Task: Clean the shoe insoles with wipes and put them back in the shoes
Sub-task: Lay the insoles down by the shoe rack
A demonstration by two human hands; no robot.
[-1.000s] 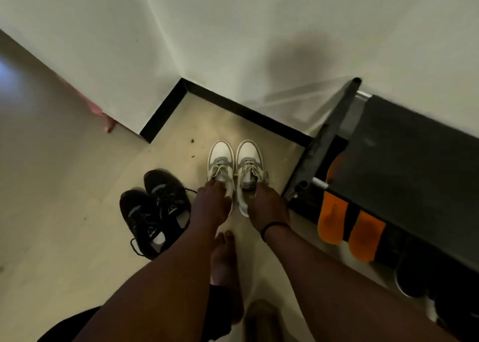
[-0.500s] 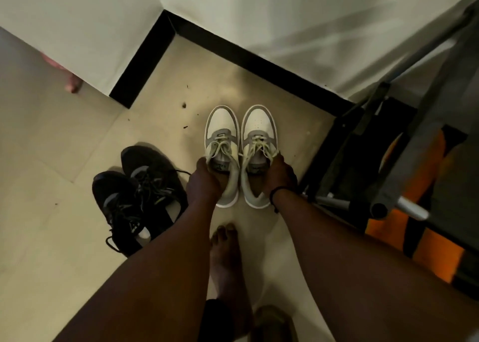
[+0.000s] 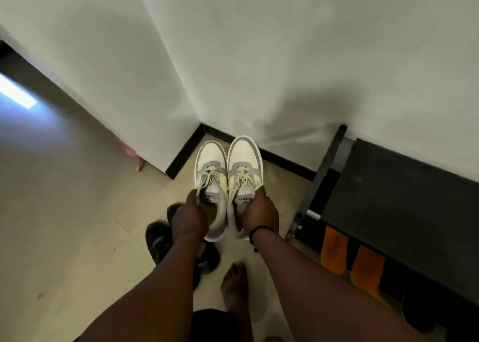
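Observation:
Two white and grey sneakers hang side by side in the air above the floor, toes pointing away from me. My left hand (image 3: 190,218) grips the collar of the left sneaker (image 3: 210,165). The right sneaker (image 3: 245,160) is held the same way, my right hand (image 3: 260,212) curled round its opening beside the tongue. Cream laces lie loose over both tongues. The insoles are hidden inside the shoes. No wipes are in view.
A pair of black sneakers (image 3: 158,240) lies on the tiled floor under my left arm. A black shoe rack (image 3: 388,199) stands at the right against the wall, with orange shoes (image 3: 350,258) on a lower shelf. My bare foot (image 3: 234,284) is below.
Both hands have lifted the white sneakers off the floor and raised them toward me. The camera view has tilted up, showing more wall.

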